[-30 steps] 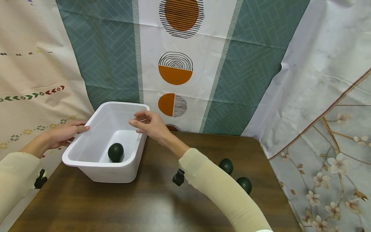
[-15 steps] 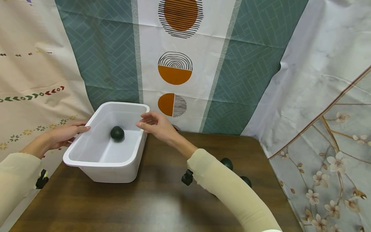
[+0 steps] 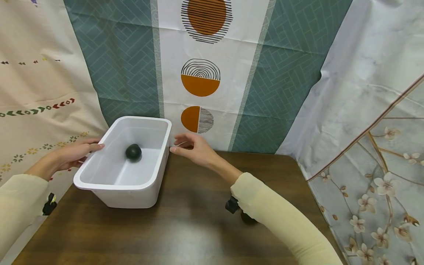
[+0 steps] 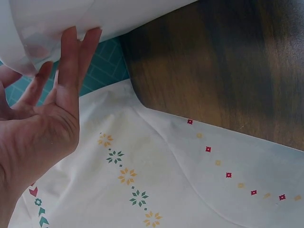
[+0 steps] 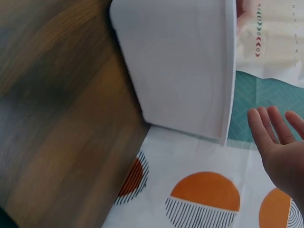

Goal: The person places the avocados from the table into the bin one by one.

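A white plastic tub point(image 3: 129, 198) stands at the table's back left. Inside it one dark green avocado point(image 3: 133, 152) lies toward the far end. My left hand point(image 3: 71, 154) grips the tub's left rim, thumb over the edge; in the left wrist view its fingers point(image 4: 70, 57) reach up along the outer wall. Just outside the right rim hovers my right hand point(image 3: 195, 149), fingers loosely bent and holding nothing. The right wrist view has this hand point(image 5: 285, 147) apart from the tub's outer wall point(image 5: 180, 61). A dark round thing point(image 3: 247, 218) peeks out beside the right sleeve, mostly hidden.
The brown wooden table point(image 3: 185, 228) runs forward and right of the tub. A patterned cloth point(image 3: 212, 88) hangs behind it, with a flowered cloth point(image 3: 374, 184) at the right and a cream one point(image 3: 39, 84) at the left.
The avocado in the tub has rolled from the near end to the far end. My right hand has withdrawn rightward from over the tub, its sleeve now covering the two avocados on the table.
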The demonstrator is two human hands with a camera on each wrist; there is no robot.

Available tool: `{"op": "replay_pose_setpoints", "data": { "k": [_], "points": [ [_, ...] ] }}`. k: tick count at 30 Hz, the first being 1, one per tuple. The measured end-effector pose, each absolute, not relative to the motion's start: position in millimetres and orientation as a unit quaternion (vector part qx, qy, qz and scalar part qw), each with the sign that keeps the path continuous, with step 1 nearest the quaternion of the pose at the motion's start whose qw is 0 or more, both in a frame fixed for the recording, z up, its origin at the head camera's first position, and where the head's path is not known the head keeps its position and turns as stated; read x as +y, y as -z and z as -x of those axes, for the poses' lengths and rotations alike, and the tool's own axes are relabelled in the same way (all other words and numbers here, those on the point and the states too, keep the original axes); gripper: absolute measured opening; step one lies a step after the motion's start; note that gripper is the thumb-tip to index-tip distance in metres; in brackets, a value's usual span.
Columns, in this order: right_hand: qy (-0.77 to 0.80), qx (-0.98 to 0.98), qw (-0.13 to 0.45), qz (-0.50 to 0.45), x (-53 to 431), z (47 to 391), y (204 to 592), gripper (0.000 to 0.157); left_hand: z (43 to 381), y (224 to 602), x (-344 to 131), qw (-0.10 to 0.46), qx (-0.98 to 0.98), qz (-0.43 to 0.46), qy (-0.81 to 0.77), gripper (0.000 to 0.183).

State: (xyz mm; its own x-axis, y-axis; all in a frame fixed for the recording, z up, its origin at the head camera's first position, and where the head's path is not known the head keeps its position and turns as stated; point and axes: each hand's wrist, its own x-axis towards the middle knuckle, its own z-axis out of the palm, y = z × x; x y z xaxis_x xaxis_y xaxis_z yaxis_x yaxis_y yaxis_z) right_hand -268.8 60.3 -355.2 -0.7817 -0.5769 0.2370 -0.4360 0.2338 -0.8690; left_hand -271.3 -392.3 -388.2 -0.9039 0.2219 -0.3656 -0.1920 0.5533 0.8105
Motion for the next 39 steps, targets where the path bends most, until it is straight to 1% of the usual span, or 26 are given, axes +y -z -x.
{"op": "replay_pose_setpoints", "data": {
  "k": [5,13,23,30,39],
  "points": [
    [0.507,0.79,0.061,0.338,73.9,267.7,358.8,0.051,270.7,388.9,-392.5,0.222,0.852,-0.006,-0.474,0.067],
    [0.484,0.805,0.06,0.339,88.5,267.9,360.1,0.053,270.6,387.4,-393.8,0.219,0.852,-0.009,-0.475,0.068],
    [0.454,0.817,0.057,0.351,98.5,269.1,364.7,0.049,269.7,389.5,-396.2,0.22,0.852,-0.006,-0.475,0.068],
    [0.439,0.828,0.064,0.343,113.9,268.1,371.5,0.055,270.3,389.0,-394.6,0.218,0.852,-0.008,-0.477,0.067],
    [0.375,0.862,0.056,0.336,139.0,268.2,381.1,0.06,272.5,390.7,-394.3,0.22,0.851,-0.009,-0.477,0.067]
  ]
}}
